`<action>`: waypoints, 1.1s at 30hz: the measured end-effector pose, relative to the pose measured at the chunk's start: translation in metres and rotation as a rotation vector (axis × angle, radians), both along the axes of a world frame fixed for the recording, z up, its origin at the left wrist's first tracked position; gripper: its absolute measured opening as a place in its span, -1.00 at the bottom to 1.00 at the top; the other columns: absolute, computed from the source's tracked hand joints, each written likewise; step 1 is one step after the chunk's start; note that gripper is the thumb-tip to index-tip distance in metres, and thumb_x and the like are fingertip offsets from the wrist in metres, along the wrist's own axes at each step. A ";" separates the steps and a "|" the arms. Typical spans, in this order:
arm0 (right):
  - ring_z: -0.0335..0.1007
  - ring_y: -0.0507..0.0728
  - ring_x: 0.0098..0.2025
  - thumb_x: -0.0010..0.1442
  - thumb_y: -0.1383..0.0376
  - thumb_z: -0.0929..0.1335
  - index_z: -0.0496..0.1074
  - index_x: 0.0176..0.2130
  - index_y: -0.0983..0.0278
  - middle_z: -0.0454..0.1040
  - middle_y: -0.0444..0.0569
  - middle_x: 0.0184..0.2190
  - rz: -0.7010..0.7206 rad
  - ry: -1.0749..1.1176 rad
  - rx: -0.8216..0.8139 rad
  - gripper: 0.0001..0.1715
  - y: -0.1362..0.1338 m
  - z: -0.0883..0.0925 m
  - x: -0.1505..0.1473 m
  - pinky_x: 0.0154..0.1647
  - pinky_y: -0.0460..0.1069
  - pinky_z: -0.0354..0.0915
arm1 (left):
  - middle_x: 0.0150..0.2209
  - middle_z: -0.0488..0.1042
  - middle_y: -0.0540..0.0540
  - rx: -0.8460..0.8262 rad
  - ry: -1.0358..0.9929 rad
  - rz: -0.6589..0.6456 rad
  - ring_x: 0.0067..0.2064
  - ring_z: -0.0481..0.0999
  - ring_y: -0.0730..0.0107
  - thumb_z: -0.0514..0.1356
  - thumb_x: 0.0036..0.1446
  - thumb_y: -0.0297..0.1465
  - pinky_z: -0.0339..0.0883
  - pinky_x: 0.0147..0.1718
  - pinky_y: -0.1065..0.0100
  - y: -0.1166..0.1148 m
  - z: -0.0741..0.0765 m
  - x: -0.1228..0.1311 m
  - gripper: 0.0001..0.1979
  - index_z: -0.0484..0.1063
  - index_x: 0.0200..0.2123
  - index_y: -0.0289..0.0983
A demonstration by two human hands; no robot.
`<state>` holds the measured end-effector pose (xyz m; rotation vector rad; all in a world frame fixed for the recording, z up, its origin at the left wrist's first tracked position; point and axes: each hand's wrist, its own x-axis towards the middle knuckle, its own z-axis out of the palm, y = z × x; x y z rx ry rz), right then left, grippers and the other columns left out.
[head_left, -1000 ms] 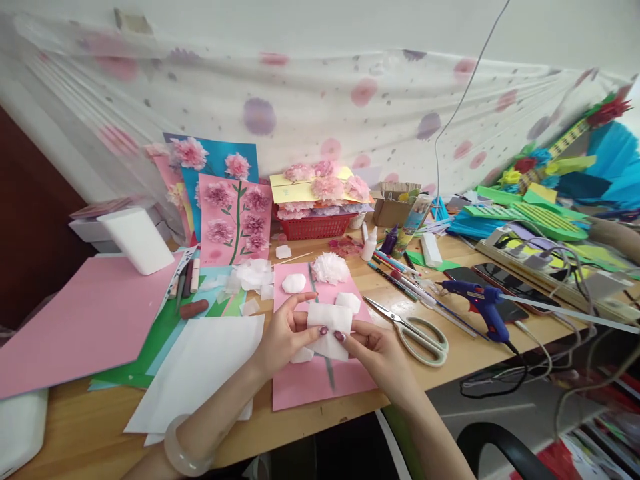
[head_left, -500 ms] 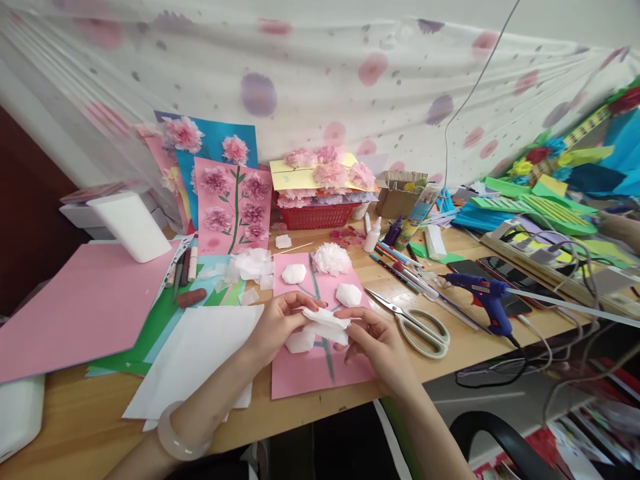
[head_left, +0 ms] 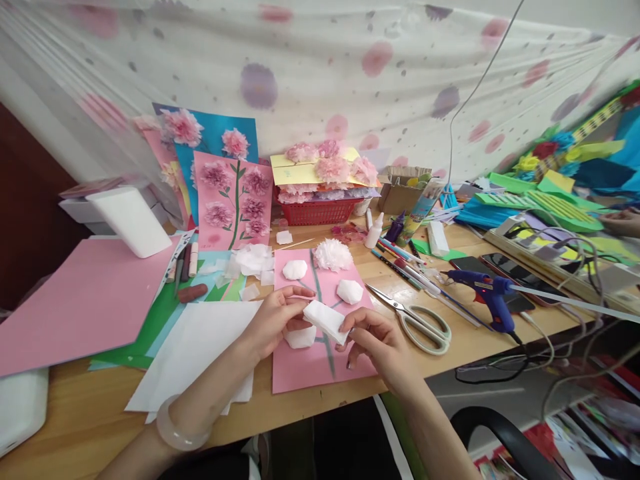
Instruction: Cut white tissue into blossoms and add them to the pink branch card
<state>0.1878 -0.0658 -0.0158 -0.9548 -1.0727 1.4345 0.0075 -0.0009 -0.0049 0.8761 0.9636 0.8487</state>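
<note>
A folded strip of white tissue paper (head_left: pixel 326 322) is stretched between my two hands above a pink sheet of card (head_left: pixel 295 370). My left hand (head_left: pixel 280 319) has its fingers closed at the strip's left end. The right end is pinched by my right hand (head_left: pixel 376 339). On the card are a painted green stem (head_left: pixel 327 353), a fluffy white paper flower (head_left: pixel 333 255) at the top, and flat white paper pieces (head_left: pixel 350 291) beside the stem. Another white piece (head_left: pixel 301 337) is partly covered by the strip and my left hand.
Scissors (head_left: pixel 415 320) lie right of the card, with a blue glue gun (head_left: pixel 483 293) beyond. White sheets (head_left: pixel 200 353) and loose tissue squares (head_left: pixel 253 259) lie to the left. Behind stand a red basket (head_left: pixel 317 213), a glue bottle (head_left: pixel 374 231) and a pink flower picture (head_left: pixel 207 230).
The tissue strip has turned flatter and tilted, its right end lower, and now looks like a neat folded band. Both hands stay close to the same place over the card.
</note>
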 end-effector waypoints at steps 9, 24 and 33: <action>0.37 -0.01 -0.57 -0.01 0.35 0.37 0.50 -0.47 0.31 0.43 -0.12 -0.56 -0.087 -0.141 0.048 -0.92 0.000 0.016 -0.004 -0.60 -0.12 0.43 | -0.42 0.51 -0.08 0.083 -0.006 -0.043 -0.45 0.50 0.45 0.33 -0.06 -0.28 0.48 -0.46 0.43 -0.001 0.005 -0.001 -0.72 0.46 -0.31 -0.34; 0.42 0.05 -0.42 0.04 0.31 0.34 0.44 -0.45 0.31 0.44 -0.09 -0.46 -0.039 -0.070 0.023 -0.90 0.005 0.010 0.000 -0.45 -0.04 0.48 | -0.40 0.56 -0.08 0.154 0.005 0.009 -0.39 0.53 0.45 0.37 -0.13 -0.42 0.47 -0.42 0.47 -0.002 0.004 -0.001 -0.77 0.39 -0.41 -0.30; 0.55 0.13 -0.42 -0.07 0.18 0.51 0.19 -0.06 0.26 0.57 -0.05 -0.46 -0.062 -0.043 -0.130 -0.34 0.008 0.007 -0.010 -0.41 -0.04 0.45 | -0.35 0.57 -0.07 0.352 0.028 0.165 -0.34 0.56 0.38 0.35 -0.09 -0.43 0.50 -0.37 0.38 -0.005 0.003 -0.001 -0.77 0.36 -0.38 -0.30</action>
